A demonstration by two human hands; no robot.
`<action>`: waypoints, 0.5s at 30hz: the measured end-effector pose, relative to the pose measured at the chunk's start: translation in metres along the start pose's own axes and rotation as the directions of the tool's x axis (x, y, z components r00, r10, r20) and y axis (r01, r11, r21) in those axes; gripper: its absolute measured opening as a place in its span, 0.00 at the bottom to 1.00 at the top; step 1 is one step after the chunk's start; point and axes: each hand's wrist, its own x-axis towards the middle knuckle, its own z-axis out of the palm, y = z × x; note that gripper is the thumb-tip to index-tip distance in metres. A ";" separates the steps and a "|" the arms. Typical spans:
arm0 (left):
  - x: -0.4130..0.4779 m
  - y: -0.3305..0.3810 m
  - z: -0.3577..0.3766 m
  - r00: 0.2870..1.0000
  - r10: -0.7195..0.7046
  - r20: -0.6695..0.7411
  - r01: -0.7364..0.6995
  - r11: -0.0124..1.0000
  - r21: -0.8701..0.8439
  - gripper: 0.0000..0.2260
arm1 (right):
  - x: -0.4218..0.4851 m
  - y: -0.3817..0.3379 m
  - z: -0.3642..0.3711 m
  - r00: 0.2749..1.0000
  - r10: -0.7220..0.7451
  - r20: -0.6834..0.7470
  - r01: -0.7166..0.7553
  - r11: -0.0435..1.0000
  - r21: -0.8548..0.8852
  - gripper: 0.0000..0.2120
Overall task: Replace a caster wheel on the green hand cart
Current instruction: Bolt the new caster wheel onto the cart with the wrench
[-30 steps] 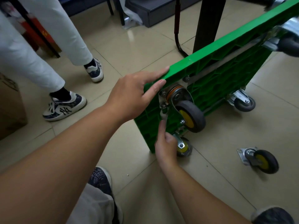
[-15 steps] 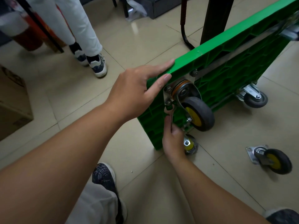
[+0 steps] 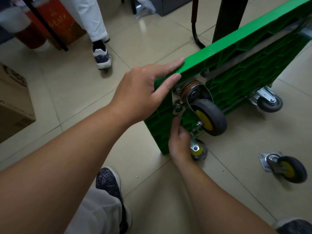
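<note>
The green hand cart (image 3: 239,71) stands tipped on its edge, underside toward me. My left hand (image 3: 143,92) rests on its top corner with straight fingers, steadying it. A grey caster with a yellow hub (image 3: 207,115) sits on the near upper corner of the underside. My right hand (image 3: 179,142) holds a small metal wrench (image 3: 178,112) whose head sits on a lower bolt of that caster's plate. Another caster (image 3: 197,149) touches the floor just below my right hand. A loose caster (image 3: 285,168) lies on the tiles to the right.
A third mounted caster (image 3: 268,100) shows at the cart's far side. A person in white trousers and a sneaker (image 3: 101,56) stands at the upper left. A cardboard box (image 3: 13,102) sits at the left edge. Black furniture legs (image 3: 224,19) rise behind the cart.
The person in white trousers has stepped away toward the back. My right hand has brought the wrench up onto the bolt. My left hand stays on the cart's corner.
</note>
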 end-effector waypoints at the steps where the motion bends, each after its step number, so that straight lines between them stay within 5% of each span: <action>1: 0.000 0.000 0.000 1.000 -0.004 0.002 0.004 1.000 -0.001 0.19 | 0.004 -0.001 -0.005 1.000 -0.028 0.001 0.028 0.996 -0.080 0.29; 7: 0.000 0.000 0.000 1.000 -0.016 -0.011 0.016 1.000 -0.021 0.19 | 0.040 0.011 -0.028 0.980 -0.194 -0.051 0.154 0.891 -0.427 0.43; 15: -0.001 0.001 0.002 1.000 -0.009 -0.029 0.009 1.000 0.005 0.18 | 0.036 0.003 -0.018 0.972 -0.231 -0.042 0.197 0.902 -0.385 0.37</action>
